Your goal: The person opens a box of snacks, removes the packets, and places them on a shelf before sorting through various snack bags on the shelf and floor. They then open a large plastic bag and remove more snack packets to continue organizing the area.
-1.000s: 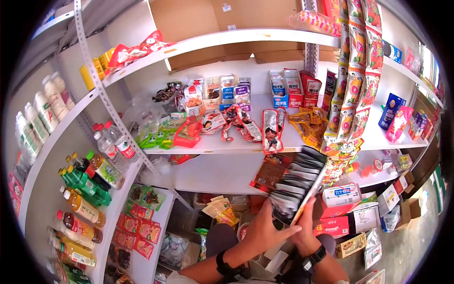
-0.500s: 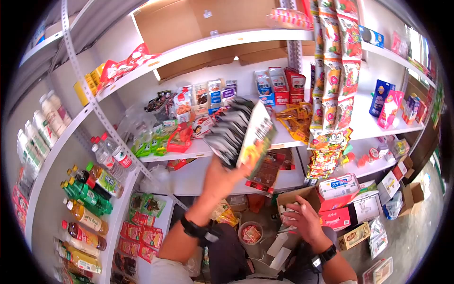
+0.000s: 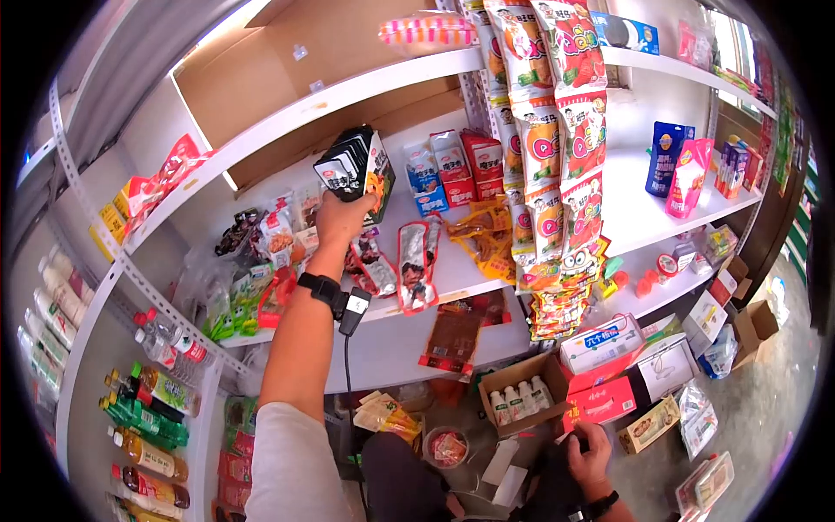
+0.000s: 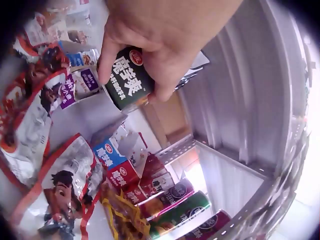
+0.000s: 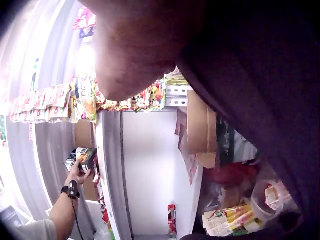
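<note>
My left hand (image 3: 342, 217) grips a black snack box (image 3: 380, 174) filled with black-and-white packets, holding it up over the middle shelf at the back. In the left wrist view the thumb and fingers straddle the dark box (image 4: 127, 80), which has white lettering. Just right of it on the shelf stand a blue snack box (image 3: 424, 178) and red snack boxes (image 3: 454, 170). Below the box lie red-edged snack bags (image 3: 417, 265). My right hand (image 3: 591, 454) hovers low near the lap, fingers loosely curled and holding nothing; in the right wrist view it is dark and blurred.
Strips of hanging candy packets (image 3: 557, 130) drop in front of the shelves right of centre. Drink bottles (image 3: 152, 422) line the left shelf. On the floor stand an open carton (image 3: 496, 378) with white bottles, a red box (image 3: 600, 402) and a round tub (image 3: 445, 448).
Both hands held the box low at first; the right hand let go and dropped toward the lap. My left hand carried the box up and left over the middle shelf. The view turned right.
</note>
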Demonstrator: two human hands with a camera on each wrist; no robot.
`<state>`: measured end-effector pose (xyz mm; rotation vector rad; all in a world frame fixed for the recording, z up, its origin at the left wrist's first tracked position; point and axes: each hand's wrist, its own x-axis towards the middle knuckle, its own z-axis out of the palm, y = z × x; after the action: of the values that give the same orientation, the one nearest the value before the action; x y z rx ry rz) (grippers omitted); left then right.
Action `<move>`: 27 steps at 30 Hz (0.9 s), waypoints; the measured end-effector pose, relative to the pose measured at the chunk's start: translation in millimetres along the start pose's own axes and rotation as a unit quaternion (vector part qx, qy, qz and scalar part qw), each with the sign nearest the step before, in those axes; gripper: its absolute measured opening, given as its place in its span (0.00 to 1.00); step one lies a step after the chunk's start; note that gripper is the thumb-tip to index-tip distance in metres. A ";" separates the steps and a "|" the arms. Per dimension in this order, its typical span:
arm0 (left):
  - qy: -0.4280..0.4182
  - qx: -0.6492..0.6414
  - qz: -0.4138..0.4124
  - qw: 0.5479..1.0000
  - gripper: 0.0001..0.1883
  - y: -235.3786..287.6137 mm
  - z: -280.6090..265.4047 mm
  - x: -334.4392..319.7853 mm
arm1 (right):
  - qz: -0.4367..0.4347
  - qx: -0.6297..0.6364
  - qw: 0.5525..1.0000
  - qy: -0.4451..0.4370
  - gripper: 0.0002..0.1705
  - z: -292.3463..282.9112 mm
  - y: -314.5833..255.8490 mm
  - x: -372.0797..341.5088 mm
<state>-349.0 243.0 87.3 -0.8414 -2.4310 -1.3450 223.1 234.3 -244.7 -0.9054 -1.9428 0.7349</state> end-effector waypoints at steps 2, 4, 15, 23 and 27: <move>-0.016 0.040 -0.005 0.999 0.48 10.5 18.5 5.6 | -0.005 -0.001 1.000 0.010 0.16 -2.5 5.3 7.2; -0.019 0.051 -0.031 0.998 0.48 8.6 44.8 18.8 | -0.001 -0.004 1.000 0.005 0.16 -4.1 12.1 12.0; 0.027 0.018 -0.046 0.998 0.44 -28.7 147.0 46.8 | -0.004 -0.028 1.000 0.003 0.13 -6.0 1.4 32.6; -0.080 0.089 0.001 0.993 0.22 -31.6 84.0 54.5 | -0.011 -0.029 1.000 0.006 0.13 -0.5 -3.2 35.0; 0.009 0.224 0.086 0.971 0.21 -89.8 30.2 88.5 | -0.019 -0.049 0.999 -0.004 0.12 -0.6 -1.1 33.1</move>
<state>-471.1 264.0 49.1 -0.8822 -2.4369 -0.6969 210.7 260.6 -228.8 -0.9223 -2.0127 0.6273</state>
